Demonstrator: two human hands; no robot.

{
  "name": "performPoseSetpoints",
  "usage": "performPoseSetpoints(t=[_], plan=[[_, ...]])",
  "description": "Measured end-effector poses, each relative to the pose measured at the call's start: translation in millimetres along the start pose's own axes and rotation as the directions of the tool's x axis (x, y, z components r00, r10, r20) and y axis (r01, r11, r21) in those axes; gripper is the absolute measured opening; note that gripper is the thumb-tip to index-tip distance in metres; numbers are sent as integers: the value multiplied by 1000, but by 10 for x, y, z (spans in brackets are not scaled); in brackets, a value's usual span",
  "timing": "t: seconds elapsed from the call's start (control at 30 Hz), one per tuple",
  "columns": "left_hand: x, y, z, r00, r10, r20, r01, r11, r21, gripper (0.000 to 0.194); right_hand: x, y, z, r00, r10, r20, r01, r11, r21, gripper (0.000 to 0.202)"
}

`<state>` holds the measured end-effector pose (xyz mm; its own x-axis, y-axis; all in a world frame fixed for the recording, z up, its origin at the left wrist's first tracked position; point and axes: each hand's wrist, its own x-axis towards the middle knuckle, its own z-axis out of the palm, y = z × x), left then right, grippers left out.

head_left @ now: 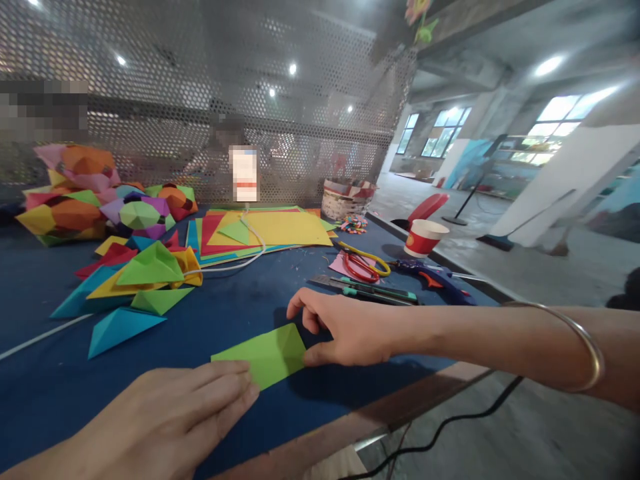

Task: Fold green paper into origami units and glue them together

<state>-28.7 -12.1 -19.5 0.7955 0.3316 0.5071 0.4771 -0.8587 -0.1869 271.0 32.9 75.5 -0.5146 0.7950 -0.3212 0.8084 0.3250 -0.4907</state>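
A bright green rectangle of paper (273,355) lies on the dark blue tabletop (240,307) near its front edge. My left hand (185,407) rests flat over the paper's lower left part, fingers stretched out side by side and hiding that corner. At the other end, the thumb of my right hand (345,327) touches the paper's right edge. Its bent fingers stay apart from the thumb, just above the table, with nothing visible between them. Further left lies a loose pile of folded paper pieces (150,267) in green, blue, yellow and red.
Finished paper balls (75,213) stand back left. Coloured sheets (295,228) lie beneath a propped phone (245,175) with a white cable. Scissors (363,263), a utility knife (380,291), a glue gun (435,277), a paper cup (425,239) and a basket (345,199) occupy the right side.
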Motion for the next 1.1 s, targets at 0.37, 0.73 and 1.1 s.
performPoseSetpoints(t=[0.37, 0.73, 1.1], plan=[[144, 1, -9, 996, 85, 19, -83, 991, -102, 71, 59, -199, 16, 952, -247, -179, 277, 945, 171, 17], [136, -27, -141, 990, 98, 105, -96, 995, -31, 64, 488, -166, 470, 798, -572, -191, 412, 748, -520, 20], [452, 7, -278, 999, 1, 54, 12, 972, -234, 42, 351, -36, 420, 737, -642, -213, 452, 702, -551, 11]])
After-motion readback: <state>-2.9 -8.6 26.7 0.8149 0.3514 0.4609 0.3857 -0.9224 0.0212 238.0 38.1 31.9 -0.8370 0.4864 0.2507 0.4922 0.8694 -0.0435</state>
